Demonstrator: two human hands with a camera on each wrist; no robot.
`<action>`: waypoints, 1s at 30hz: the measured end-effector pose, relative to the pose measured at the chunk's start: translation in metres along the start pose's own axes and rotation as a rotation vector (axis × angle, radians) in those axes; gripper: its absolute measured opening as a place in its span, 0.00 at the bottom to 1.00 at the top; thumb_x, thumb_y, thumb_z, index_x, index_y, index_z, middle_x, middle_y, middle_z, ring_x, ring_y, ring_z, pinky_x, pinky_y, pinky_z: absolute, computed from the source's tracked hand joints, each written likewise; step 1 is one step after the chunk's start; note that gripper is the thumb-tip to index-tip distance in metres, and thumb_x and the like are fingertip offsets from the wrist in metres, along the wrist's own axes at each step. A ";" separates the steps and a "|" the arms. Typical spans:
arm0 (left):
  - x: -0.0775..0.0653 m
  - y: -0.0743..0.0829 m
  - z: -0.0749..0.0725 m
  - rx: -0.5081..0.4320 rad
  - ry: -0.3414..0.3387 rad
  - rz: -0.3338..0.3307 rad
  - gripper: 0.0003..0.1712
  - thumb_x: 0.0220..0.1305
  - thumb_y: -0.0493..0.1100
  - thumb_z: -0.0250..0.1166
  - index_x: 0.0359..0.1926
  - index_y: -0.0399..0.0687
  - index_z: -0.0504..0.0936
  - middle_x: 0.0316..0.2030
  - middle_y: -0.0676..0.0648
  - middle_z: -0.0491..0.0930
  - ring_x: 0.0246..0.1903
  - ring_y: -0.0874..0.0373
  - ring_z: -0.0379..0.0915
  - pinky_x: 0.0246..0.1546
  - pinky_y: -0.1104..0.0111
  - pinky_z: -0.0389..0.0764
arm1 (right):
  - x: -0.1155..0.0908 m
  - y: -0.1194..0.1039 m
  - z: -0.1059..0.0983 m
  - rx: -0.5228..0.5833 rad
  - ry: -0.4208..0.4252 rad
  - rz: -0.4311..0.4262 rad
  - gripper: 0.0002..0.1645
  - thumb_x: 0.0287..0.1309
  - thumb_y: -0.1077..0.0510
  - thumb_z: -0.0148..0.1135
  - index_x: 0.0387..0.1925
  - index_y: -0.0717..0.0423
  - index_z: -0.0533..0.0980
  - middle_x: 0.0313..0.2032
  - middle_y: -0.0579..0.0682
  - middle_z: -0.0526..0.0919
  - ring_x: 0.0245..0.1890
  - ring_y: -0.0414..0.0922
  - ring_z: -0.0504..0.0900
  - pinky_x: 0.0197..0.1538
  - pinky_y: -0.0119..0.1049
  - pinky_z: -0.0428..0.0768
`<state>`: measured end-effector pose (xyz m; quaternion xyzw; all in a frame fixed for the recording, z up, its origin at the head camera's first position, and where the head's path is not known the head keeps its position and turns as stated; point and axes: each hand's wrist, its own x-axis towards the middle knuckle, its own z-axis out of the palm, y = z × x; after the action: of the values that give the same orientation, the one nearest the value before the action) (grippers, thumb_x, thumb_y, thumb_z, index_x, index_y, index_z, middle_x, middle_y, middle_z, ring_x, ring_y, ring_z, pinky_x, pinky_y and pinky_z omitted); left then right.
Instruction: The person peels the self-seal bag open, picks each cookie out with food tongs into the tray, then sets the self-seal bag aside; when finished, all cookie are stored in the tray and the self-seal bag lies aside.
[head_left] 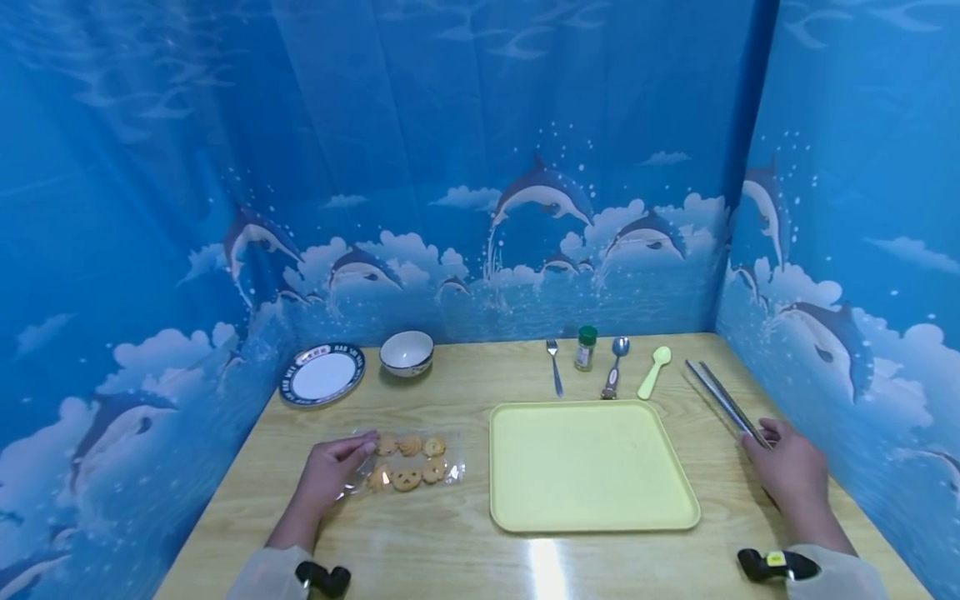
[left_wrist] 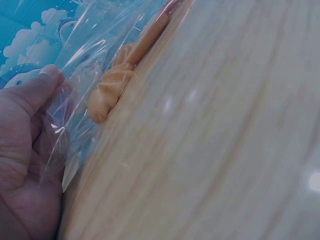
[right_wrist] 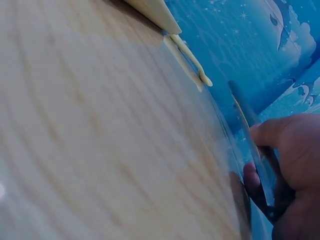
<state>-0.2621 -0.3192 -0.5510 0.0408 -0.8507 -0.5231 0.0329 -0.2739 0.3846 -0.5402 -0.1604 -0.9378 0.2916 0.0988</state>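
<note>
My left hand [head_left: 330, 468] is at the left end of a clear plastic bag [head_left: 454, 472] lying on the table. Its thumb and fingers pinch the loose film, which shows close up in the left wrist view. Several cookies [head_left: 407, 478] lie inside the bag in two rows, one with a bear face; a swirled cookie [left_wrist: 111, 92] is nearest the hand. At the right side, my right hand [head_left: 793, 467] holds a pair of long metal tongs [head_left: 720, 396] near their close end, with the far tips pointing away. In the right wrist view, thumb and fingers grip the tongs [right_wrist: 253, 145] from both sides.
A yellow tray [head_left: 592, 467] lies between the hands. Behind it are a fork [head_left: 555, 367], a green-capped jar [head_left: 585, 350], a metal spoon [head_left: 615, 367] and a light green spoon [head_left: 655, 372]. A blue-rimmed plate [head_left: 322, 375] and a bowl [head_left: 407, 354] stand at the back left.
</note>
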 end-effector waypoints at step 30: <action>0.002 0.002 0.000 0.018 -0.004 -0.039 0.20 0.63 0.60 0.70 0.52 0.60 0.87 0.61 0.55 0.82 0.67 0.51 0.74 0.73 0.50 0.69 | -0.038 -0.149 0.033 0.046 -0.272 -0.691 0.31 0.57 0.33 0.70 0.55 0.47 0.84 0.50 0.50 0.89 0.47 0.49 0.87 0.45 0.43 0.88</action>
<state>-0.2641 -0.3180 -0.5493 0.0564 -0.8543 -0.5162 0.0206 -0.2838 0.2375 -0.4841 0.2080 -0.9344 0.2807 0.0694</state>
